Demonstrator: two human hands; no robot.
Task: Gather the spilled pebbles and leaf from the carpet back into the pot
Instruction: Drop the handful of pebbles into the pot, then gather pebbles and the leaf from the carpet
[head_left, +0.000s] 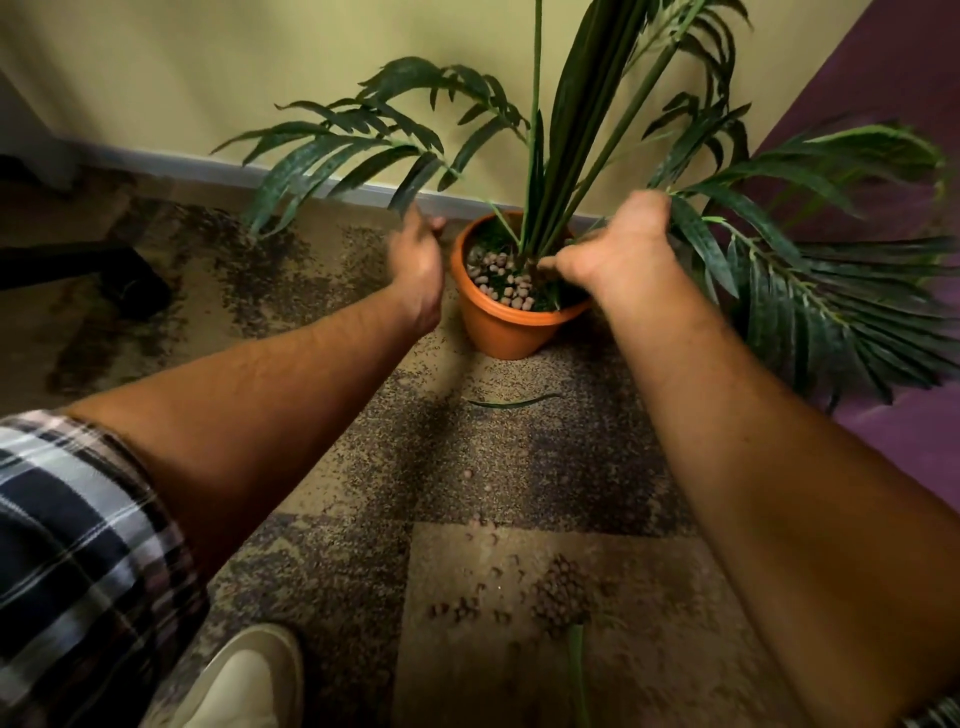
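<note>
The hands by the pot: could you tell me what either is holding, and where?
Left hand holds nothing. Right hand reaches into the pot at the stems; its grip cannot be told.

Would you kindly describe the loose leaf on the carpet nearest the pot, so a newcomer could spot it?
Find the orange pot by the wall. On the carpet just in front lies a thin dark green leaf, flat and slightly curved. Unlike the round brownish pebbles nearer the camera, it is long and slender.

Single head-worn wide-angle view, pitched forward and down. Both forearms reach away from the lens toward a terracotta pot (501, 322) at mid-frame; carpet (467, 467) fills the near field, wall base behind. Frame edges visibly bowed.
</note>
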